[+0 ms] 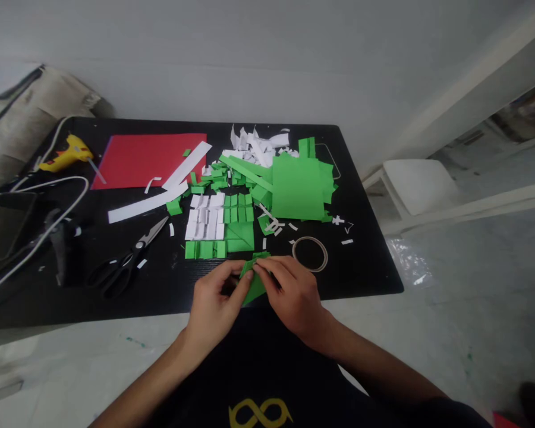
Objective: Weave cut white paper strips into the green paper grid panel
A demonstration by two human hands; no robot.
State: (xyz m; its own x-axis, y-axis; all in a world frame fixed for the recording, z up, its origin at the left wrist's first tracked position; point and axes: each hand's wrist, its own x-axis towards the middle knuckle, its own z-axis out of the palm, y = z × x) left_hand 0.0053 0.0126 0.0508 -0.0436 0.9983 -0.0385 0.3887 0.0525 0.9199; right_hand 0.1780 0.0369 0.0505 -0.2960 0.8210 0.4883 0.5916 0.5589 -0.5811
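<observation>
Left hand and right hand pinching green paper, near edge of worktop. Step, judged: folding. Next move likely needs even creasing pressure.

Dim, greyish indoor light lies flat over the scene – the far wall is a dull grey, darkening towards the corners. The black tabletop swallows most shadows, and the scissors' dark handles nearly merge with it. White paper strips stand out brightest, while clear plastic on the right-hand floor catches small glints. The hands look slightly soft, fine detail smeared – and the wide lens stretches and slants things towards the left and right edges
</observation>
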